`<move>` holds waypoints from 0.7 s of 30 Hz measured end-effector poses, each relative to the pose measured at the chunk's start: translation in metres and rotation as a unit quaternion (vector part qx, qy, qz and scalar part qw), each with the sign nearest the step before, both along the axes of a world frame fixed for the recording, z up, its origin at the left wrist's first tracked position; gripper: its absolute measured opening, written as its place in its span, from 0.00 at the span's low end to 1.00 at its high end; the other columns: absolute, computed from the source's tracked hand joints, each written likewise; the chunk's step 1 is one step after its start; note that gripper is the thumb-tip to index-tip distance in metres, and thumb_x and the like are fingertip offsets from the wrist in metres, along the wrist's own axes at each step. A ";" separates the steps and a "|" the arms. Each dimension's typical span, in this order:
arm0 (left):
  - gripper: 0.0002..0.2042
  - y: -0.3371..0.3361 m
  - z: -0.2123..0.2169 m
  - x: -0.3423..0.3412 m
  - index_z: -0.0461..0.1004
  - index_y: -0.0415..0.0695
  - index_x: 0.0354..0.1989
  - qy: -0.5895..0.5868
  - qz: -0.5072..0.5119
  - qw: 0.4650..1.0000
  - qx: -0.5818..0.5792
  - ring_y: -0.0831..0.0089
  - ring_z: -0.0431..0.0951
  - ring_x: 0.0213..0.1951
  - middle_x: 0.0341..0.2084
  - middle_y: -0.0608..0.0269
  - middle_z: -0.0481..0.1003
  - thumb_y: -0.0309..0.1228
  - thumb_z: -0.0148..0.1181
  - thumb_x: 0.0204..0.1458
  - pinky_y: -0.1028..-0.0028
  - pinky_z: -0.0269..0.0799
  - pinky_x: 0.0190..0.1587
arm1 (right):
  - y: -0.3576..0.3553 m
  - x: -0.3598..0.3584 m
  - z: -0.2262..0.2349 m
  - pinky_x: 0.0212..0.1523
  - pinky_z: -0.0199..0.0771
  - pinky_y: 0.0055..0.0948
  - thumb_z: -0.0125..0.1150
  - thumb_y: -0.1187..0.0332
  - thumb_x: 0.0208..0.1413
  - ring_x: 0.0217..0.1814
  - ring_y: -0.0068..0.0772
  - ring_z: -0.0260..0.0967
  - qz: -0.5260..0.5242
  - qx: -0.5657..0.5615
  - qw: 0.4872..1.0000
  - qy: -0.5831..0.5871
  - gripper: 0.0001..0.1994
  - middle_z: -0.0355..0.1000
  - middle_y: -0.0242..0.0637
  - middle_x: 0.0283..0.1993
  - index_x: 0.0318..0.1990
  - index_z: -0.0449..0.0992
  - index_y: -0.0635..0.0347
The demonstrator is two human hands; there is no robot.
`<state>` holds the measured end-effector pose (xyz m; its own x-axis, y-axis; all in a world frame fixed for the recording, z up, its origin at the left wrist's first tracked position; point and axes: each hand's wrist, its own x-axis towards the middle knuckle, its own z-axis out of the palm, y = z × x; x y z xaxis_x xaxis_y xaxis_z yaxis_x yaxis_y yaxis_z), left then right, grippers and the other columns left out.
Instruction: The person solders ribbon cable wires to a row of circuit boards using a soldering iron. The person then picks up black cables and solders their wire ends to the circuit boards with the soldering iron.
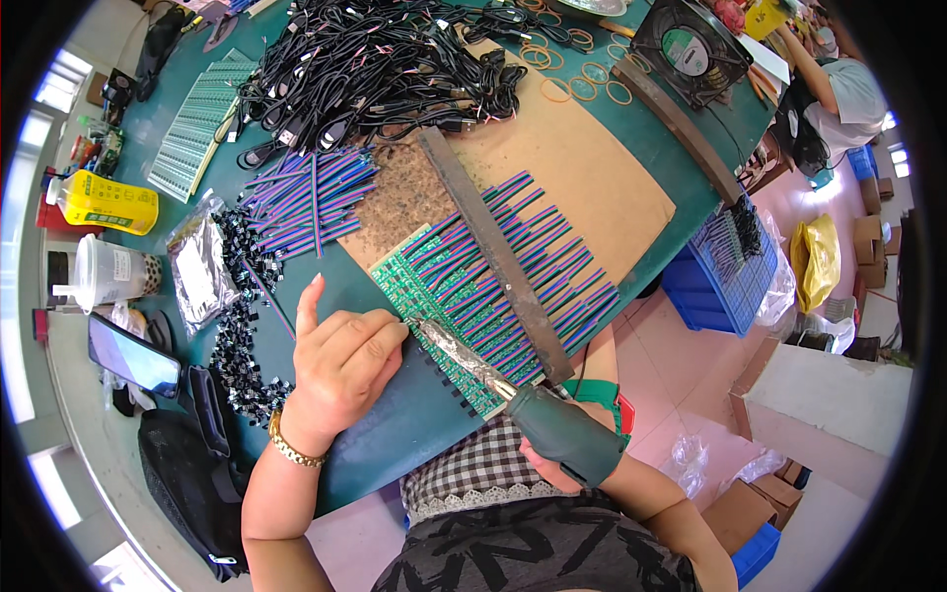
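Note:
My right hand point(546, 468) grips a soldering iron point(567, 429) by its dark green handle. The iron's silvery shaft slants up and left, and its tip is at the left edge of a green circuit board panel point(402, 273). Beside that tip, my left hand point(345, 355) has its fingers pinched together at the board's edge, with one finger raised. Whatever sits in the pinch is too small to make out. Rows of multicoloured flat wire strips point(533, 222) extend rightward from the panel. A rusty metal bar point(493, 259) lies across them.
Black cables point(365, 69) are heaped at the back. Loose wire strips point(311, 202) and small black connectors point(237, 345) lie left. A second bar point(681, 128) and a fan point(688, 51) stand right. A phone point(135, 355), cup point(109, 273) and yellow bottle point(110, 202) line the left side.

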<state>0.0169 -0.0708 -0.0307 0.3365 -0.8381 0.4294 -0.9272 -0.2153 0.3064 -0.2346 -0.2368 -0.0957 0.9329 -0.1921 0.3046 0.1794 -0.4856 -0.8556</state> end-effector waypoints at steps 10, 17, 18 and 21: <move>0.11 0.001 0.002 0.002 0.77 0.45 0.32 0.008 -0.014 1.000 0.002 0.74 0.76 0.28 0.29 0.69 0.77 0.21 0.67 0.38 0.50 0.53 0.66 | -0.003 0.004 0.009 0.24 0.71 0.27 0.71 0.62 0.36 0.26 0.35 0.72 0.050 -0.096 0.994 0.003 0.19 0.72 0.34 0.32 0.37 0.77 0.59; 0.11 0.000 0.002 0.006 0.77 0.45 0.33 0.026 -0.034 0.999 -0.010 0.73 0.76 0.29 0.30 0.68 0.77 0.21 0.68 0.38 0.51 0.56 0.65 | -0.005 -0.002 0.032 0.38 0.80 0.28 0.63 0.77 0.50 0.36 0.31 0.76 0.038 0.015 0.999 0.008 0.06 0.76 0.42 0.37 0.36 0.77 0.67; 0.11 0.000 0.001 0.006 0.77 0.45 0.33 0.027 -0.036 0.999 -0.010 0.73 0.76 0.29 0.30 0.68 0.77 0.21 0.68 0.38 0.51 0.56 0.64 | -0.005 0.001 0.033 0.38 0.80 0.28 0.63 0.77 0.50 0.36 0.31 0.76 0.039 0.015 0.999 0.007 0.06 0.76 0.42 0.37 0.36 0.77 0.67; 0.11 0.000 0.000 0.006 0.77 0.45 0.33 0.027 -0.037 0.999 -0.012 0.73 0.76 0.29 0.30 0.68 0.77 0.21 0.67 0.38 0.52 0.57 0.64 | -0.001 0.007 0.035 0.26 0.74 0.27 0.69 0.63 0.35 0.30 0.34 0.75 -0.010 -0.123 0.992 -0.006 0.20 0.75 0.36 0.37 0.40 0.79 0.57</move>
